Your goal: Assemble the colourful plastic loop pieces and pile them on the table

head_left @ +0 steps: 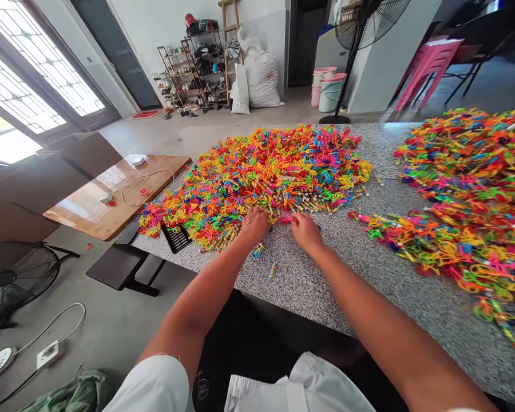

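Note:
A large pile of small, bright plastic pieces in mixed colours covers the middle of the speckled grey stone table. At its near edge my left hand has its fingers curled down, and what they close on is hidden. My right hand, a little to the right, pinches a pink plastic piece just off the pile. Several patterned tubes lie at the pile's near edge. One loose patterned tube rests on the stone below my hands.
A second colourful pile spreads along the right side. At the left pile edge stands a black slotted basket. Beyond it are a wooden board and a floor fan. A standing fan rises behind the table.

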A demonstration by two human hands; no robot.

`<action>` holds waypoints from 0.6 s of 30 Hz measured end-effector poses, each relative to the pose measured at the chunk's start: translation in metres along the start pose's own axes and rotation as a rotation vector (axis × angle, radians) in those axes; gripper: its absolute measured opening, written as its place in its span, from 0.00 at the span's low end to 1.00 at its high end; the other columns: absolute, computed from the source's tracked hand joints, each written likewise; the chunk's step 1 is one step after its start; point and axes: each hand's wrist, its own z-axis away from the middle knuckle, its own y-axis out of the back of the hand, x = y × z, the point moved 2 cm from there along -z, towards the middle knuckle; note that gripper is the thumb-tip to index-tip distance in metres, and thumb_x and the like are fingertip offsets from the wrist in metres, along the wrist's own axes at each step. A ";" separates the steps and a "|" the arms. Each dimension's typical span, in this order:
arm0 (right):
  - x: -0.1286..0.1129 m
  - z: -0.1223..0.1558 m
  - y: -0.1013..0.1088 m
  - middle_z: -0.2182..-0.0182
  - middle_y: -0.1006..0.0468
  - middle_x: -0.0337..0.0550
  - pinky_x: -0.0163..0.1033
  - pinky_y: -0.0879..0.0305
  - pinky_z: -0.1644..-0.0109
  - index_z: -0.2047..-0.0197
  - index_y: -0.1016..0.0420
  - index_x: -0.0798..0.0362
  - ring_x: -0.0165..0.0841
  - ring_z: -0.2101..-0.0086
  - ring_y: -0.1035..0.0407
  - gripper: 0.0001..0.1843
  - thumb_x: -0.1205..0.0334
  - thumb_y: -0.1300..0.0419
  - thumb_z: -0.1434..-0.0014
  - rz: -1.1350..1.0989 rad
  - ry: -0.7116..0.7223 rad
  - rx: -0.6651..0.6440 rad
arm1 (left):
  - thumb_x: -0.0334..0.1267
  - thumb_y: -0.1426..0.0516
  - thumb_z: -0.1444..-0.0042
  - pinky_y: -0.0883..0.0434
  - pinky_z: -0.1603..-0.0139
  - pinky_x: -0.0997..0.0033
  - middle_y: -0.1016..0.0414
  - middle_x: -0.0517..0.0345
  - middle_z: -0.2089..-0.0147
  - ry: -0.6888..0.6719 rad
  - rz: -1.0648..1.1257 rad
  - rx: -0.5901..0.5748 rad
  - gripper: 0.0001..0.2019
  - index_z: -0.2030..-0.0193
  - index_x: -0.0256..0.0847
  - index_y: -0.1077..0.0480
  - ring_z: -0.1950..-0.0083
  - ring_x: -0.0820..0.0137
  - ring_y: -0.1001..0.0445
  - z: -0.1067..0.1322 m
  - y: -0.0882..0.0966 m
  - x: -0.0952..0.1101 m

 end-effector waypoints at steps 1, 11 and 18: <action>-0.007 -0.007 -0.005 0.43 0.24 0.54 0.44 0.31 0.42 0.44 0.22 0.53 0.42 0.46 0.27 0.19 0.66 0.45 0.35 0.142 0.033 -0.044 | 0.45 0.44 0.35 0.31 0.42 0.57 0.30 0.41 0.40 -0.031 -0.001 -0.002 0.16 0.46 0.41 0.26 0.37 0.50 0.34 0.002 0.000 0.000; -0.032 -0.029 -0.009 0.45 0.23 0.62 0.46 0.34 0.44 0.47 0.18 0.57 0.48 0.47 0.26 0.19 0.60 0.47 0.32 0.545 -0.053 -0.238 | 0.44 0.41 0.38 0.35 0.38 0.55 0.25 0.41 0.46 -0.267 -0.012 -0.103 0.14 0.51 0.38 0.23 0.40 0.51 0.32 0.027 0.005 -0.003; -0.047 -0.060 -0.029 0.44 0.23 0.67 0.47 0.33 0.44 0.45 0.20 0.61 0.50 0.46 0.26 0.19 0.65 0.44 0.34 0.480 -0.115 -0.234 | 0.40 0.40 0.41 0.34 0.43 0.55 0.25 0.41 0.50 -0.289 0.050 -0.040 0.10 0.57 0.38 0.24 0.44 0.52 0.30 0.041 0.006 0.004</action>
